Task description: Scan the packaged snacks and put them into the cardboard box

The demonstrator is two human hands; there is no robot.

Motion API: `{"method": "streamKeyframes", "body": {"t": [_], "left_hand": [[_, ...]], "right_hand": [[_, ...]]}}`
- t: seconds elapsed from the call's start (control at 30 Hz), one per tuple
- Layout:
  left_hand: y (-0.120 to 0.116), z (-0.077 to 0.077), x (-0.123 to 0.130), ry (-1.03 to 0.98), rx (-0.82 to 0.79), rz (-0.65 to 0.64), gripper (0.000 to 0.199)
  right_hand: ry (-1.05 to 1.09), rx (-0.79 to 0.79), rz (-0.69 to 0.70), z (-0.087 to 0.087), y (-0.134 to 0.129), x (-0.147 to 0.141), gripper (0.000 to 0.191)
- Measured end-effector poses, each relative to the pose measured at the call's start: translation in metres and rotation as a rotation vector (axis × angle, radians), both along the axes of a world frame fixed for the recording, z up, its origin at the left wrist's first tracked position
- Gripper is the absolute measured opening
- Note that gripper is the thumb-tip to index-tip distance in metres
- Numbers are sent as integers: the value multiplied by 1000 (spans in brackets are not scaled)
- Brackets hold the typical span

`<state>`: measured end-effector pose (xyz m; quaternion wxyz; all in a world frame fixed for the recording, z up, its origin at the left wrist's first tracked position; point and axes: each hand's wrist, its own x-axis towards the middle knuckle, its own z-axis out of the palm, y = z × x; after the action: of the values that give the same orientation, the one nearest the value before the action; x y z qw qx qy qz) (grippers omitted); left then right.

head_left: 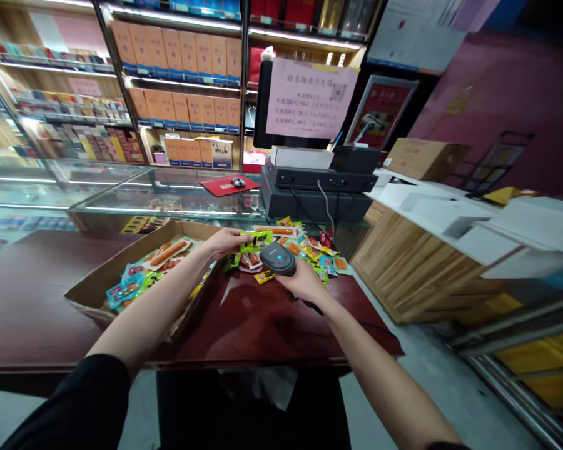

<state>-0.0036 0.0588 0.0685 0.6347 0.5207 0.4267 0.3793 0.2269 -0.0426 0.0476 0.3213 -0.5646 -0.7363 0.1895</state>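
Between the fingers of my left hand [228,241] is a green snack packet [258,240], held up by one end over the table. My right hand [304,281] is wrapped round the handle of a dark grey barcode scanner [278,257], whose head is close to the packet's right end. Behind the scanner lies a loose pile of packaged snacks [309,247], some of them sausages in clear wrappers. Under my left forearm stands an open cardboard box [87,294] with more snack packets in it, partly hidden by the arm.
The dark red table [263,331] meets a glass counter [169,194]. On that counter are a red mouse pad [220,185], a mouse [238,182] and a black cash drawer [314,203] below a screen covered by a paper sign [309,97]. A wooden cabinet [394,262] stands at right.
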Motion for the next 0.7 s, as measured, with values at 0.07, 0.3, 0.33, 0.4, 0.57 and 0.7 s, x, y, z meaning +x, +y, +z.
{"method": "streamKeyframes", "body": {"t": [0.07,0.3,0.33,0.4,0.57,0.7], "left_hand": [[0,0,0,-12,-36,7,48],[-1,-1,1,-19,-32,-20,50],[-1,-1,1,-19,-25,-16,50],[-2,0,0,-12,-23,-13,51],[1,4,-4,4,-69,74,53],[5,11,-22,32,-48,127,51]], "right_hand": [[-2,1,-6,2,-1,0,27],[26,-7,-5,6,-5,1,27],[24,-15,-10,6,-6,1,27],[20,-31,-15,8,-7,1,26],[39,-31,19,12,-5,1,30],[62,0,63,18,1,-4,34]]}}
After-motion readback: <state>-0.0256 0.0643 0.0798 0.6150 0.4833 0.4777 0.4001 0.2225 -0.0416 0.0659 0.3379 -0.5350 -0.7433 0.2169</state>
